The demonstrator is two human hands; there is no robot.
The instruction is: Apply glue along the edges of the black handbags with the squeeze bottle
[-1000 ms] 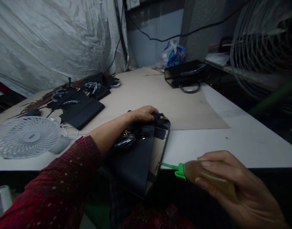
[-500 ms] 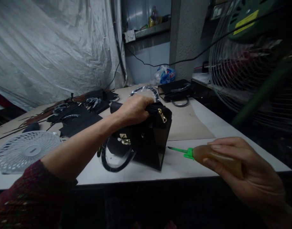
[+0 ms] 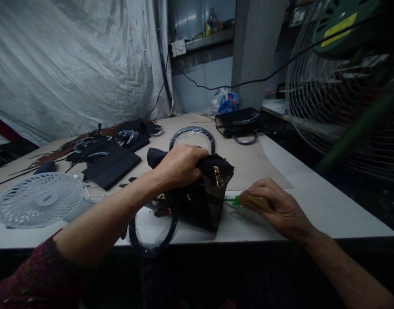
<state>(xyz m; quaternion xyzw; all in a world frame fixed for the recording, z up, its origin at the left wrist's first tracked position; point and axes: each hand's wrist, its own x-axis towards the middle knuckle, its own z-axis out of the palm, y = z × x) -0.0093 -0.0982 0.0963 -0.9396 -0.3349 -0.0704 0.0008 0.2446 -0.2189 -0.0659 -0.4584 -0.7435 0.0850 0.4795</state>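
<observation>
A black handbag (image 3: 197, 210) with a gold zip pull (image 3: 218, 176) stands on the white table near its front edge. My left hand (image 3: 180, 165) is closed on the bag's top. One plastic-wrapped handle (image 3: 193, 130) rises behind that hand; the other handle (image 3: 151, 249) hangs toward me past the table edge. In my right hand (image 3: 279, 208) is an amber glue bottle (image 3: 256, 202) with a green nozzle (image 3: 236, 201), lying sideways. Its thin tip reaches the bag's right side, where the very end is hidden from me.
A white fan (image 3: 42, 199) stands at the left front. Black bag pieces (image 3: 111, 165) lie behind it. Another black bag (image 3: 237, 122) rests at the back right, beside a plastic bag (image 3: 228, 101). A large green wire-caged fan (image 3: 338, 107) stands at the right.
My right hand has moved left with the glue bottle, bringing the nozzle to the bag's side. The front handle has swung lower, and the bag's top has sunk a little under my left hand.
</observation>
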